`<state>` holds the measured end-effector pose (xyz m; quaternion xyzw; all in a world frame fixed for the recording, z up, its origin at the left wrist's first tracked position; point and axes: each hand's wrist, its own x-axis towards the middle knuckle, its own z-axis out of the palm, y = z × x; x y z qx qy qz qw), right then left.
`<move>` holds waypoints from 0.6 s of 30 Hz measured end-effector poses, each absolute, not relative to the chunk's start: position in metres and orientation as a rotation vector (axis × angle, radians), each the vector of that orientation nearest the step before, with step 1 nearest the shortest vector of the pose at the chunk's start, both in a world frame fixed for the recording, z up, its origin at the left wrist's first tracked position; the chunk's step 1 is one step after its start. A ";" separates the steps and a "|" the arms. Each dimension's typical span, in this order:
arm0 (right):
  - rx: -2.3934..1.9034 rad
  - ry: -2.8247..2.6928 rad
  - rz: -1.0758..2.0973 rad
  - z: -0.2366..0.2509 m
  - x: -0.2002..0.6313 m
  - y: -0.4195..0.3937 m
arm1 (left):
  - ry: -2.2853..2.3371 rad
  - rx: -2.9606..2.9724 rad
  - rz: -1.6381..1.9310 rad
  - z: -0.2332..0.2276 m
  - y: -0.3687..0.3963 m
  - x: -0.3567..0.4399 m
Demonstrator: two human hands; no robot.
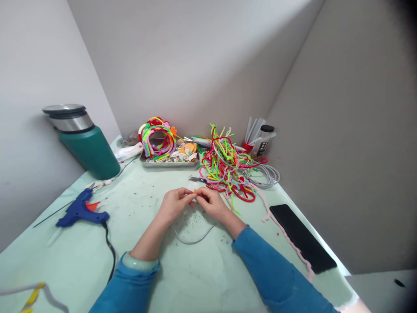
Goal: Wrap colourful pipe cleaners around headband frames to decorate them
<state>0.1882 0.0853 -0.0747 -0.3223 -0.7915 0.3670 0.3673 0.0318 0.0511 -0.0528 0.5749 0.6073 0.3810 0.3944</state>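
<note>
My left hand and my right hand meet over the middle of the table, thumbs and forefingers pinched together tip to tip. A grey wire loop hangs below them, its two sides running up under the hands. Between the fingertips shows a small orange-yellow bit, too small to name surely. Just beyond the fingers lie small scissors, blades pointing left, and a pale round piece. The fingers hide where the wire is gripped.
A tangled heap of pipe cleaners and coiled grey wire lie back right. Behind the hands stands a metal tray with fuzzy rings and buttons. A blue glue gun and green bottle are left, a black phone right.
</note>
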 end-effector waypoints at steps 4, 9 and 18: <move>-0.851 -2.045 0.921 -0.073 0.188 0.084 | 1.562 1.462 0.945 -0.049 0.050 0.032; -0.840 -2.046 0.942 -0.072 0.188 0.083 | 1.589 1.483 0.928 -0.047 0.049 0.033; -0.874 -2.057 0.891 -0.074 0.187 0.082 | 1.615 1.554 0.891 -0.049 0.050 0.033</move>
